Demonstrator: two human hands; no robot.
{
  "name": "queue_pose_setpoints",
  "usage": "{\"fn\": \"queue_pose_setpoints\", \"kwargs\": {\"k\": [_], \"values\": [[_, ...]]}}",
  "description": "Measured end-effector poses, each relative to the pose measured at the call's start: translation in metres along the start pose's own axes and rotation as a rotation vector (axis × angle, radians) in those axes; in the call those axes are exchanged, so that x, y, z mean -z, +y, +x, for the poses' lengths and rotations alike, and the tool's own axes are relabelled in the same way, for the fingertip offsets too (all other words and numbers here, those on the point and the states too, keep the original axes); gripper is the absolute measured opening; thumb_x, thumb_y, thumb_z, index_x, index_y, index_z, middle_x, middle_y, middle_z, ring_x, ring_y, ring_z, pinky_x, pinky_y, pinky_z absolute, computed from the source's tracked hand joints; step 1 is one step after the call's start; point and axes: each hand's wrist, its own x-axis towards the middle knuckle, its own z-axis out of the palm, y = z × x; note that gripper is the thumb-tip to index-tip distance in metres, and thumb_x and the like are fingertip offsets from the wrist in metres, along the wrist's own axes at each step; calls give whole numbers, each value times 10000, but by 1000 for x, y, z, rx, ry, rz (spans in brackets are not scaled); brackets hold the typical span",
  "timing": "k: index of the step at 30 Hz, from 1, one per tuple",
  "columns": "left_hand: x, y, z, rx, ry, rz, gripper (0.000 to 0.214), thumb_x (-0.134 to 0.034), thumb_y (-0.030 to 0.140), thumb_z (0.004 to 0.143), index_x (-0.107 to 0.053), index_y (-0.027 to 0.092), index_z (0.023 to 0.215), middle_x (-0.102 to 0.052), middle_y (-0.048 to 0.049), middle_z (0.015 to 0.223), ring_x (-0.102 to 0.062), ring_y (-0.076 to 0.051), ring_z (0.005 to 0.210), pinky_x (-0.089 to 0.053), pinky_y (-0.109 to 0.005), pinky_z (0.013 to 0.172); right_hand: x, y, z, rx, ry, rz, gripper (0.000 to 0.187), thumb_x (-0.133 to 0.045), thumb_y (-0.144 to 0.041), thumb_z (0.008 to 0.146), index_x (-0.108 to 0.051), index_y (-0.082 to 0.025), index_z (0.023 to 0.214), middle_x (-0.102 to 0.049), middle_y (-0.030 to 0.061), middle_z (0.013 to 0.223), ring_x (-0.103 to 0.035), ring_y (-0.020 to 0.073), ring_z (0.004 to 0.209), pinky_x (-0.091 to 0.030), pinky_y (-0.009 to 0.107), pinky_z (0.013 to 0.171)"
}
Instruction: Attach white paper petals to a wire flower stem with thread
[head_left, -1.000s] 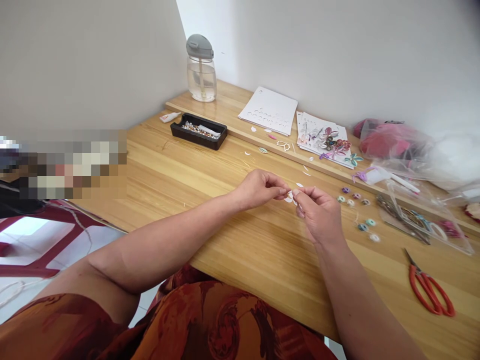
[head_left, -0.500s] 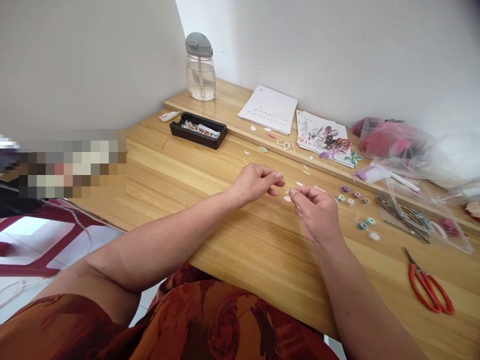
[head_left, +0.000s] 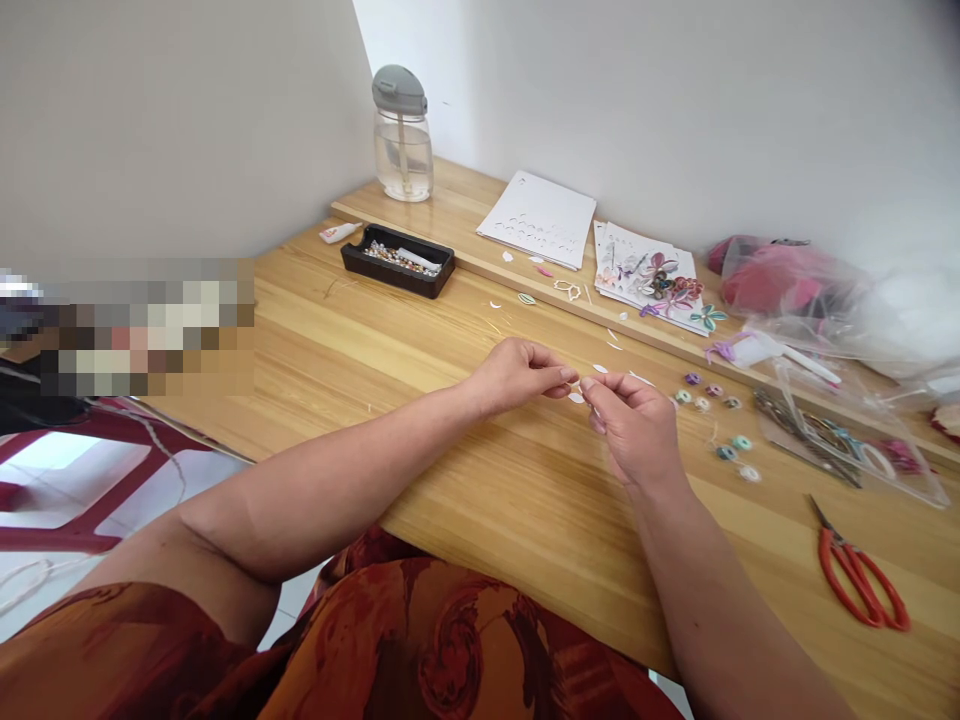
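Observation:
My left hand (head_left: 520, 376) and my right hand (head_left: 634, 425) meet fingertip to fingertip over the middle of the wooden table (head_left: 465, 440). Both are closed in a pinch on a small white paper piece (head_left: 576, 394) held between them, mostly hidden by the fingers. A few white paper scraps (head_left: 600, 368) lie on the wood just beyond the fingertips. Several small coloured paper coils (head_left: 712, 400) sit to the right of my right hand.
Red scissors (head_left: 861, 579) lie at the right front. A clear bag of supplies (head_left: 847, 440), pink bags (head_left: 780, 275), flower cards (head_left: 652, 280), a white sheet (head_left: 538, 218), a black bead tray (head_left: 397, 260), a glue tube (head_left: 339, 233) and a water bottle (head_left: 403, 135) line the back.
My left hand drew a little away from the right half a second ago, then came back so the fingertips meet again on the paper piece.

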Motion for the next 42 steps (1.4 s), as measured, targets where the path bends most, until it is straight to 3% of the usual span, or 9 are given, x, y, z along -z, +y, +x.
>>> {"fn": "queue_pose_setpoints", "kwargs": {"k": [8, 14, 19, 32, 42], "values": [[1, -1, -1, 43, -8, -50, 125, -774, 160, 693, -768, 111, 808, -742, -47, 740, -652, -115, 689, -507, -220, 707, -2, 0, 1, 22, 37, 5, 196, -801, -322, 659, -682, -168, 690, -537, -36, 561, -354, 67, 474, -239, 239, 451], [-4, 3, -2, 119, 19, -206, 81, -740, 89, 709, -765, 111, 782, -731, -39, 709, -665, -100, 686, -530, -225, 758, -1, 0, 0, 19, 28, 4, 209, -799, -335, 668, -679, -169, 707, -540, -37, 576, -351, 68, 484, -234, 240, 458], [-5, 3, -2, 108, 2, -267, 125, -773, 128, 701, -784, 120, 825, -744, -47, 749, -676, -106, 708, -544, -257, 837, -1, 0, 0, 28, 20, -15, 217, -787, -351, 679, -661, -175, 700, -521, -42, 566, -346, 74, 485, -240, 246, 459], [-3, -4, 1, 143, 6, -260, 68, -774, 164, 713, -749, 101, 713, -725, -52, 692, -663, -106, 696, -527, -243, 804, 2, 6, 1, 134, 35, -136, 253, -753, -418, 732, -656, -185, 744, -578, -19, 603, -422, 95, 495, -327, 255, 469], [-6, 1, -1, 150, 22, -361, 130, -821, 199, 687, -751, 92, 710, -748, -84, 780, -680, -121, 706, -558, -279, 830, 1, 4, 0, 118, 45, -113, 199, -768, -363, 736, -667, -191, 735, -590, -25, 617, -400, 85, 480, -302, 255, 468]]}}
